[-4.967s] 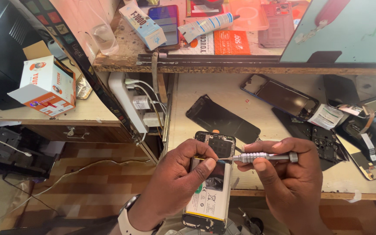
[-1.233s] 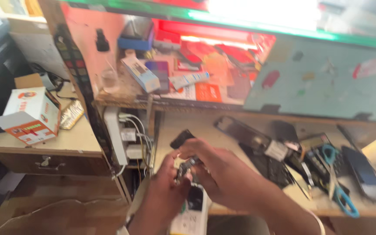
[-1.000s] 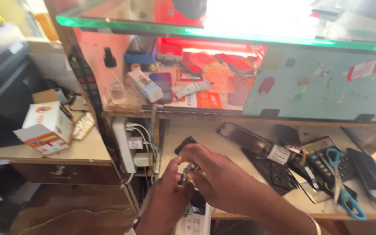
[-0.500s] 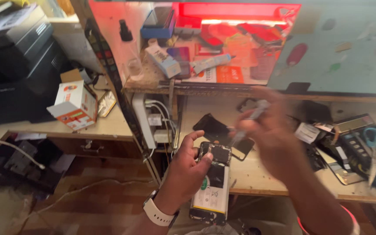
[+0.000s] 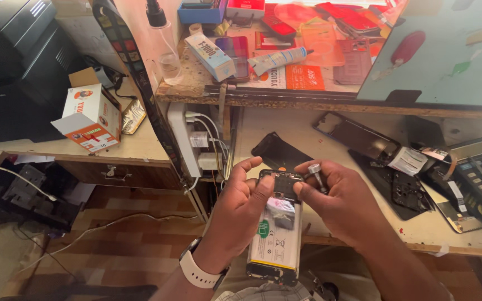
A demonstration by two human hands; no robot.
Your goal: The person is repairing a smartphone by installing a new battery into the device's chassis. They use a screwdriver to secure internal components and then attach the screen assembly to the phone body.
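My left hand (image 5: 241,209) grips an opened phone (image 5: 275,234) by its left side, back cover off, with the white battery and the dark board at its top showing. My right hand (image 5: 338,203) holds a small silver screwdriver (image 5: 316,176) upright, its tip down at the top right part of the phone's board. A white watch sits on my left wrist. Both hands hover just in front of the wooden workbench's (image 5: 419,234) front edge.
On the bench lie a black phone back (image 5: 279,151), a phone frame (image 5: 358,136), dark panels and several tools at the right. A power strip (image 5: 193,142) with plugs hangs at the left. The shelf above holds boxes, a glue tube and phone cases. An orange and white box (image 5: 91,117) stands on the left desk.
My right hand, raised and blurred half a second ago, has come down with the screwdriver onto the phone's top. The view has tilted down from the shelf toward the phone.
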